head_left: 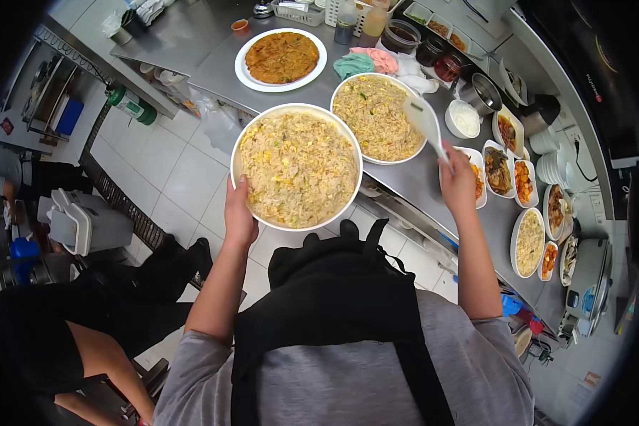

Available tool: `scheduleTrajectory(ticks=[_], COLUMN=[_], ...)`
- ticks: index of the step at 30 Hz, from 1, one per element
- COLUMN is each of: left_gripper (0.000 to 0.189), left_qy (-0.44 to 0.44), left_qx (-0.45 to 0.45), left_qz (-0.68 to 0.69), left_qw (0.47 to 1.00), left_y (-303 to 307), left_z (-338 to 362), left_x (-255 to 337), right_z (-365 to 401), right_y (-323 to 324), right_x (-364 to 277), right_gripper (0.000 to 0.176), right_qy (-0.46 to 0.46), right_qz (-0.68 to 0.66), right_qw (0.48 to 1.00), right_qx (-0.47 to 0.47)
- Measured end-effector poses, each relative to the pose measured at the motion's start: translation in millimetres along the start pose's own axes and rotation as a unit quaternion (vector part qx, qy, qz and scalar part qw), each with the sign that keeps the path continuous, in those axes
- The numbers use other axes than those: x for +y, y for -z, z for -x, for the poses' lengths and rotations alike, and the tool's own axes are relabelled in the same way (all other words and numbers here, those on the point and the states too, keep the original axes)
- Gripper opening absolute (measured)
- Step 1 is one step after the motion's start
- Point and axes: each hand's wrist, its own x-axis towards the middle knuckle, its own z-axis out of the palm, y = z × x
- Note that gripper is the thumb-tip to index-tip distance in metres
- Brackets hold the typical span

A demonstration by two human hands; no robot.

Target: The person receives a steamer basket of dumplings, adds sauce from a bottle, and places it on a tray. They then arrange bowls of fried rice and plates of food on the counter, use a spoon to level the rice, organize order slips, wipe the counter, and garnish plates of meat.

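Observation:
My left hand (242, 216) grips the side of a large white bowl (291, 106) filled with fried rice (295, 167), thumb over its rim. The bowl hangs over the floor in front of my apron, overlapping the counter edge in this view. In my right hand (459, 181) is a white rice paddle (423, 119), its handle wrapped by my fingers. The paddle's blade is over the right side of a second white bowl (390, 162) of fried rice, which stands on the steel counter (415, 184).
A browned flat pancake (282, 57) lies on a white plate (273, 88) at the back. Cloths (376, 62), sauce containers (400, 34), a bowl of white rice (465, 119) and several side dishes (499, 170) line the counter's right. Another person (106, 348) is at lower left.

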Motion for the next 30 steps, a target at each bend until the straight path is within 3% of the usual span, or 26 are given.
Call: scheduleTrajectory(ticks=[3, 4, 5, 6, 8, 9, 11, 12, 13, 14, 16, 19, 20, 22, 23, 24, 25, 26, 27, 28, 30], left_gripper=[0.043, 0.043, 0.044, 0.045, 0.050, 0.050, 0.052, 0.052, 0.052, 0.052, 0.052, 0.051, 0.051, 0.051, 0.051, 0.051, 0.051, 0.051, 0.051, 0.050, 0.050], left_qy=[0.008, 0.014, 0.048, 0.063, 0.098, 0.101, 0.122, 0.118, 0.108, 0.097, 0.076, 0.049, 0.044, 0.032, 0.029, 0.023, 0.008, 0.006, 0.003, -0.007, -0.024], left_qx=[-0.006, -0.013, -0.025, -0.024, -0.029, -0.043, -0.012, -0.016, -0.004, 0.012, 0.032, 0.070, 0.080, 0.096, 0.105, 0.112, 0.119, 0.137, 0.154, 0.153, 0.156], left_qz=[0.016, 0.026, 0.052, 0.074, 0.099, 0.099, 0.112, 0.113, 0.099, 0.087, 0.087, 0.082, 0.087, 0.095, 0.103, 0.112, 0.118, 0.117, 0.115, 0.125, 0.140], left_qw=[1.000, 0.999, 0.997, 0.995, 0.990, 0.989, 0.986, 0.986, 0.989, 0.991, 0.993, 0.993, 0.992, 0.990, 0.989, 0.987, 0.986, 0.984, 0.981, 0.980, 0.977], left_y=[5.3, 6.4, 12.4, 11.0, 12.3, 12.9, 13.6, 13.3, 13.4, 13.8, 17.2, 23.7, 28.1, 32.6, 33.6, 35.5, 39.0, 44.1, 51.6, 61.2, 88.1], left_z=[0.0, -1.9, -2.3, 0.4, 3.4, 6.0, 7.6, 6.4, 5.9, 5.3, 2.1, 0.1, -2.2, -4.8, -3.7, -3.6, -3.3, -5.3, -9.4, -14.9, -32.9], left_x=[-2.9, -8.6, -12.5, -12.6, -19.0, -21.3, -20.4, -17.4, -13.8, -12.0, -5.8, 7.0, 11.1, 20.1, 26.0, 31.5, 33.9, 38.5, 43.6, 48.3, 57.1], right_z=[10.1, 13.4, 16.6, 19.0, 20.8, 18.3, -1.4, -19.3, -39.5, -64.7, -107.4, -165.7, -175.6, -173.9, -168.4, -147.7, -118.7, -79.6, -45.0, -26.3, -6.2], right_y=[-16.6, -8.4, -1.3, 1.2, 6.9, 20.1, 48.0, 61.6, 79.5, 89.7, 125.6, 132.8, 125.2, 108.0, 93.2, 70.9, 36.7, 46.0, 13.5, 5.4, -32.2], right_x=[27.7, 15.6, 6.4, 3.3, 6.6, 11.3, 21.5, 42.4, 65.1, 102.9, 106.4, 122.5, 117.4, 96.6, 80.8, 73.6, 126.3, 53.1, 70.5, 30.6, -0.8], right_gripper=[0.036, 0.038, 0.039, 0.039, 0.042, 0.042, 0.043, 0.042, 0.040, 0.038, 0.037, 0.037, 0.037, 0.034, 0.028, 0.024, 0.021, 0.023, 0.027, 0.031, 0.036], right_qy=[-0.043, -0.150, -0.249, -0.252, -0.296, -0.296, -0.291, -0.240, -0.129, -0.022, -0.097, -0.117, -0.105, 0.147, 0.141, 0.006, 0.135, 0.046, -0.194, -0.309, -0.387], right_qz=[-0.040, -0.177, -0.312, -0.308, -0.437, -0.435, -0.346, -0.272, -0.047, 0.095, 0.313, 0.455, 0.450, 0.439, 0.382, 0.245, 0.274, 0.139, -0.204, -0.284, -0.467], right_qw=[0.998, 0.972, 0.913, 0.916, 0.838, 0.841, 0.892, 0.932, 0.987, 0.978, 0.933, 0.883, 0.887, 0.857, 0.884, 0.962, 0.952, 0.930, 0.830, 0.758, 0.696], right_qx=[-0.003, -0.045, -0.078, -0.055, -0.137, -0.123, -0.024, 0.018, 0.085, 0.186, 0.148, 0.015, 0.013, 0.226, 0.230, 0.122, -0.007, -0.336, -0.481, -0.498, -0.385])
